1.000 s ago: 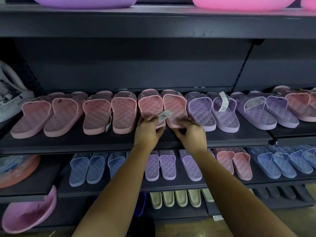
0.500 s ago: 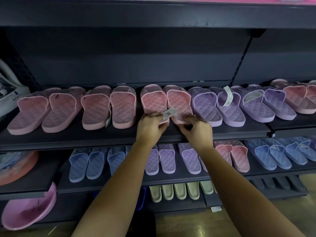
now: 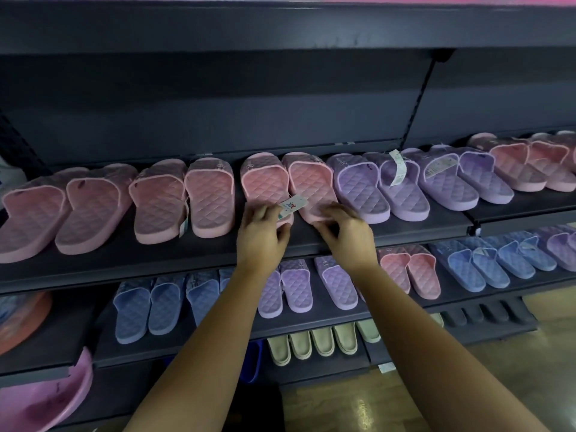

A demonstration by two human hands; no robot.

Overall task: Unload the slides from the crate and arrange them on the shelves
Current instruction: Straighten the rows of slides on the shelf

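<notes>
both hands reach to the middle of the upper shelf (image 3: 124, 263), where a pink pair lies side by side, toes toward the back wall and heels at the front. the left hand (image 3: 261, 236) is at the heel of the left pink slide (image 3: 265, 185), its fingers curled over the heel end and the thumb tucked against the edge; the outlines are blurred, but the fingers read as closed round the heel rather than spread flat. the right hand (image 3: 349, 235) is at the heel of the right pink slide (image 3: 311, 185), fingers bent and closed over that heel, also smeared. a small paper tag (image 3: 291, 205) with a printed logo sticks up between the two slides, just above the left hand. the two slides touch or nearly touch along their inner sides. to their left more pink slides (image 3: 208, 204) lie in pairs in the same row; to their right, just beside them, purple slides (image 3: 361, 194) carry on the row, one with a white label (image 3: 396, 166) hanging from its strap. on the lower shelf (image 3: 414, 307) lie blue slides (image 3: 146, 310), lilac slides (image 3: 296, 285) partly hidden by the forearms, and a further pink pair (image 3: 411, 272). cream slides (image 3: 324, 341) show beneath that, and a pink basin (image 3: 40, 400) sits at the lower left.
</notes>
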